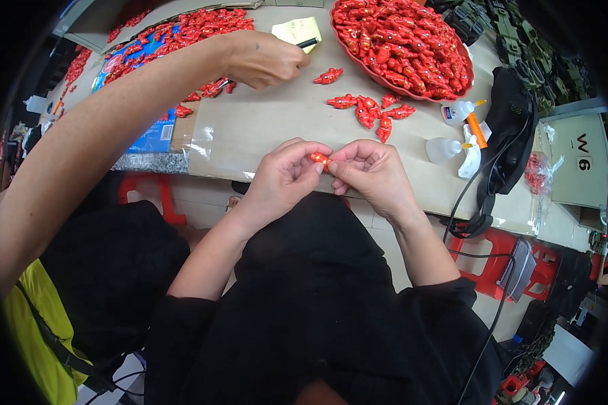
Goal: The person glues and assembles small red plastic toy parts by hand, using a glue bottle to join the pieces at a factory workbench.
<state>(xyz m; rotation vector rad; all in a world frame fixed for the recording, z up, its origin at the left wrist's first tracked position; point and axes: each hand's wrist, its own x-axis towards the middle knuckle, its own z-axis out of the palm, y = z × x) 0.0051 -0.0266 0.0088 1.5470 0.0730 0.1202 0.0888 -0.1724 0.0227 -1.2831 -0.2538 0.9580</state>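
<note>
Both hands, left hand [285, 177] and right hand [370, 170], pinch one small red piece [319, 159]; red tray [345, 44] brims with more.

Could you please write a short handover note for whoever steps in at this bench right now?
Left hand and right hand: both pinch one small red toy piece between the fingertips, above the table edge.
Loose red pieces lie on the table just ahead; a red tray heaped with more sits behind them.
Two small glue bottles lie to the right.
A co-worker's hand holds a pen by a yellow notepad; leave that area alone.
Done: cannot tell how many are finished.
Left: the piece in hand, the loose ones, apparently the tray.
</note>
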